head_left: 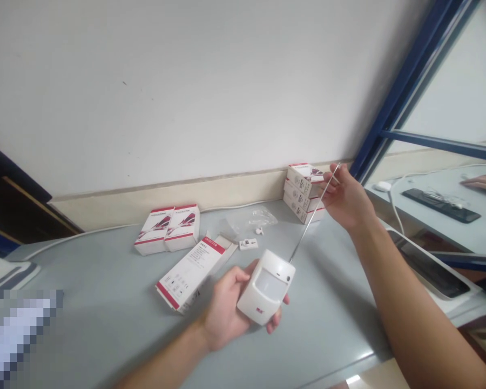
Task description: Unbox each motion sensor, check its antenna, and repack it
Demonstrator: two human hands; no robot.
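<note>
An office — grey desks (328,302), a computer mouse (383,186), a black keyboard (441,205).

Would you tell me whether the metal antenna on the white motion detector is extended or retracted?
Extended: the antenna runs straight from the detector to the right hand, which holds its end.

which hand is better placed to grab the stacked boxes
Right, probably: the right hand is beside the stacked boxes and pinches only the antenna; the left hand sits farther off, gripping the detector.
</note>
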